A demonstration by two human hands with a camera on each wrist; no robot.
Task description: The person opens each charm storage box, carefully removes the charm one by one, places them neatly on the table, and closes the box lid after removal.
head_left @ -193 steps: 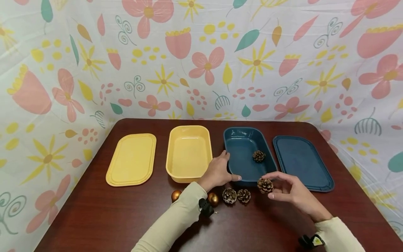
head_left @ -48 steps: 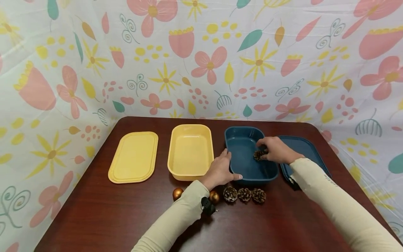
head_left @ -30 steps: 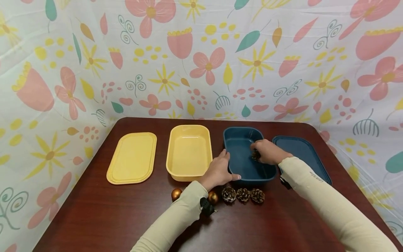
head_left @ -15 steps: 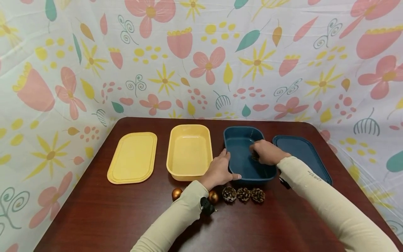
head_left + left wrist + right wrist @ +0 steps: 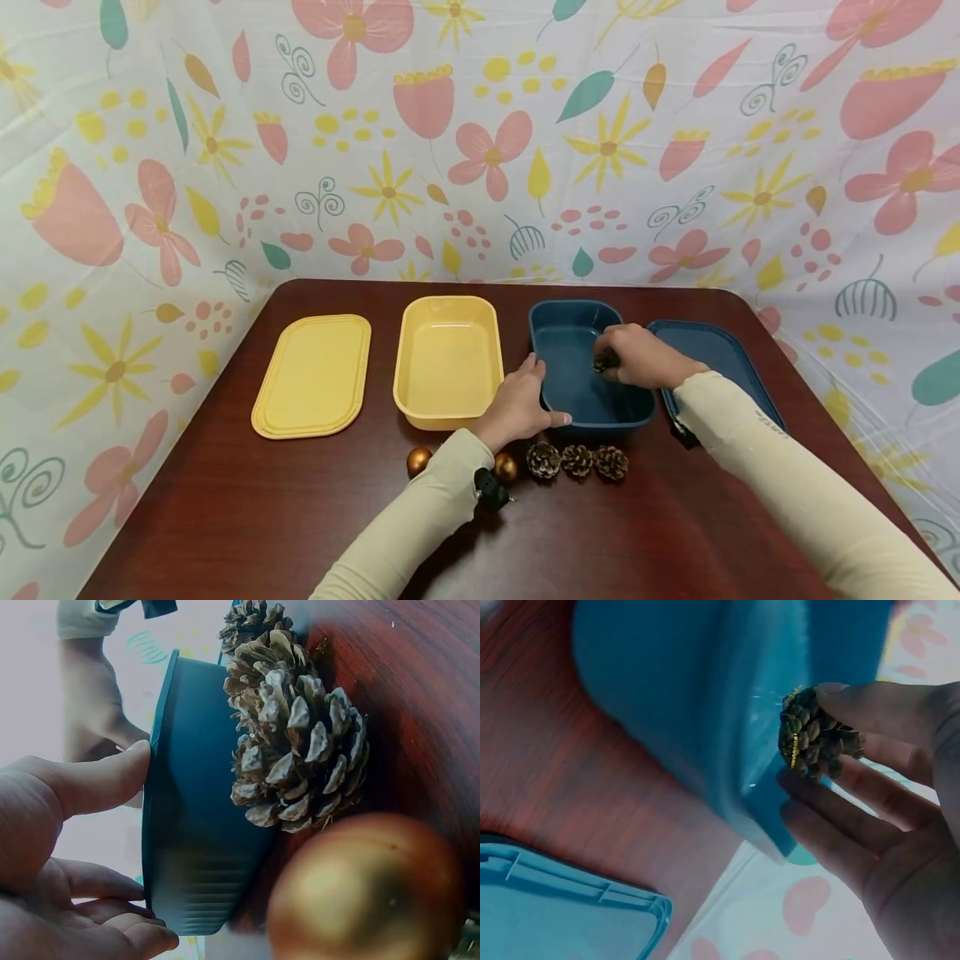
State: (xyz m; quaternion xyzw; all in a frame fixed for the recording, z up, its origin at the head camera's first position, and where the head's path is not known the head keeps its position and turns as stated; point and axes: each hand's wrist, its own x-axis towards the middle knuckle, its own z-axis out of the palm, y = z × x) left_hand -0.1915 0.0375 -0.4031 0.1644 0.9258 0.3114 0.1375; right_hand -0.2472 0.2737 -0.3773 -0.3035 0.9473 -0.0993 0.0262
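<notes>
My right hand (image 5: 647, 357) reaches into the blue container (image 5: 562, 408) and pinches a pinecone (image 5: 810, 739) between thumb and fingertips; gold trim shows on the cone in the right wrist view. At the container's near left corner, my left hand (image 5: 517, 407) is spread, its thumb (image 5: 112, 776) on the near rim and its fingers along the left side. Just in front of the container, three more pinecones (image 5: 576, 462) sit in a row. Two shiny copper-coloured balls (image 5: 418, 462) lie beside my left forearm, which passes between them.
A yellow container (image 5: 448, 417) stands left of the blue one, with a flat yellow lid (image 5: 313, 375) farther left. To the right lies a flat blue lid (image 5: 712, 350), partly behind my right forearm. A flowered cloth (image 5: 480, 167) hangs behind the dark wood table (image 5: 300, 517).
Earlier my right hand held one pinecone in front of the blue container; that one now rests in the row. It has since gripped the cone inside the container. My left hand stayed put.
</notes>
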